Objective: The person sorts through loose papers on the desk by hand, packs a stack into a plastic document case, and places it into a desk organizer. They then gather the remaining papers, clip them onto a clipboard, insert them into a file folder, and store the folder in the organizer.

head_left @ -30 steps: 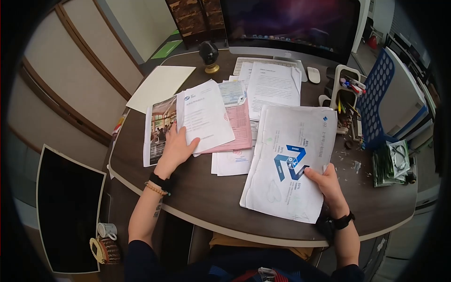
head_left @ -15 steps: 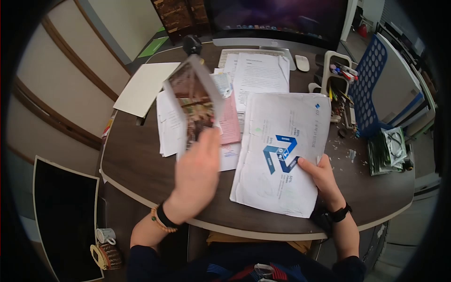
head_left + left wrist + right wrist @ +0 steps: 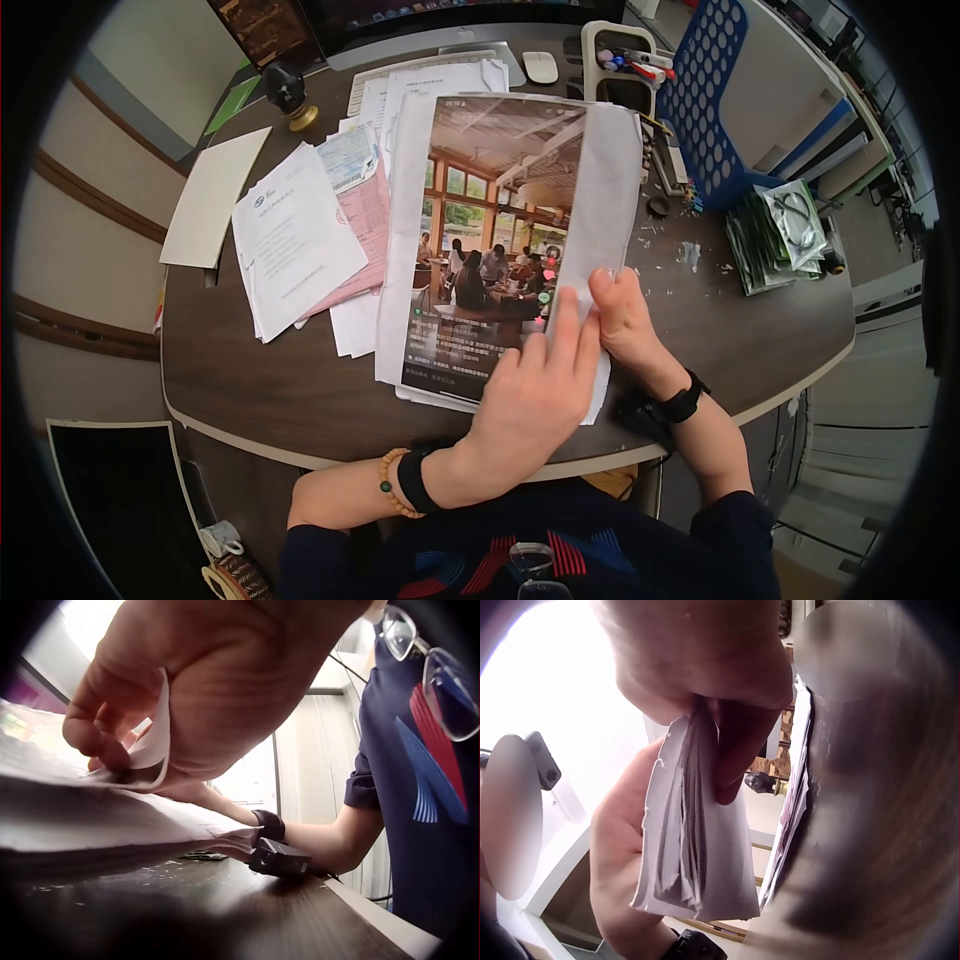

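Photo sheet (image 3: pixel 490 240) has swung onto the paper stack (image 3: pixel 676 840) from its left.
Its long axis follows the stack's, stretching away from the left hand (image 3: pixel 530 390), which pinches its near-right part beside the right hand (image 3: pixel 628 318) gripping the stack's right edge. Loose papers (image 3: pixel 295 235) lie left of the stack.

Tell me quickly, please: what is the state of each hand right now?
Left hand: closed, holding the photo sheet.
Right hand: closed, gripping the paper stack.
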Available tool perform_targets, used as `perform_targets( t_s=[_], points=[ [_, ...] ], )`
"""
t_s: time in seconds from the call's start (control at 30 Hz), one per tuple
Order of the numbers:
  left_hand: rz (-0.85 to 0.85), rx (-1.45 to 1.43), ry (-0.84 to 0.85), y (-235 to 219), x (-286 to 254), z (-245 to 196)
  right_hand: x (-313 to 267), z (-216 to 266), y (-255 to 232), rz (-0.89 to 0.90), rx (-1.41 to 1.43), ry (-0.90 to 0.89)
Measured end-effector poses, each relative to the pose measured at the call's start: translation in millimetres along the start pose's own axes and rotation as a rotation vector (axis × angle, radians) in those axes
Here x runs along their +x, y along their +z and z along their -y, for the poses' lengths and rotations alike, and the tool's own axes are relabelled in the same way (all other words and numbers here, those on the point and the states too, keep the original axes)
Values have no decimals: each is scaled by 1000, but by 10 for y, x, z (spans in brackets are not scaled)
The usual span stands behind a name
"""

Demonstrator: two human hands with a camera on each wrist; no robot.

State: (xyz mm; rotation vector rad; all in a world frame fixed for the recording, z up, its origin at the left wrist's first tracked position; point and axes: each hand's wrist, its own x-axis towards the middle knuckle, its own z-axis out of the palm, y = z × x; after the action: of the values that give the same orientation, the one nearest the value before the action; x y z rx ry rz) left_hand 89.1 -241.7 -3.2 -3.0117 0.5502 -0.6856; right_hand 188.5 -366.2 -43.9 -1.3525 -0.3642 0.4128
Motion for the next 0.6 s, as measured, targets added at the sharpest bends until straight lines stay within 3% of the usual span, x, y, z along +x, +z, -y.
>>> perform_targets(
  t_s=[0.07, 0.13, 0.2, 0.27, 0.3, 0.37, 0.47, 0.53, 0.57, 0.6],
  points=[
    [26, -94, -27, 4, -2, -70, -11, 43, 18, 10, 71, -16],
    [49, -186, -56, -34, 5, -75, 0, 43, -39, 9, 46, 93],
    [42, -785, -90, -143, 20, 38, 18, 55, -49, 17, 112, 110],
    [65, -1044, -51, -255, 29, 390, 19, 83, -57, 25, 180, 128],
    [-62, -862, -108, -306, 52, 588, 17, 103, -64, 41, 206, 117],
    [-354, -544, -386, -285, 76, 916, 14, 156, -78, 63, 224, 83],
    [-382, -490, -513, 14, 36, 1322, 3, 198, -62, 49, 244, 45],
    [-100, -1655, -766, 109, 20, 1407, 3, 174, -72, 53, 246, 29],
    [-104, -1659, -768, 114, 12, 1410, 3, 160, -77, 57, 251, 20],
    [9, -1705, -810, 110, 3, 1405, 6, 157, -81, 59, 248, 26]
  ],
)
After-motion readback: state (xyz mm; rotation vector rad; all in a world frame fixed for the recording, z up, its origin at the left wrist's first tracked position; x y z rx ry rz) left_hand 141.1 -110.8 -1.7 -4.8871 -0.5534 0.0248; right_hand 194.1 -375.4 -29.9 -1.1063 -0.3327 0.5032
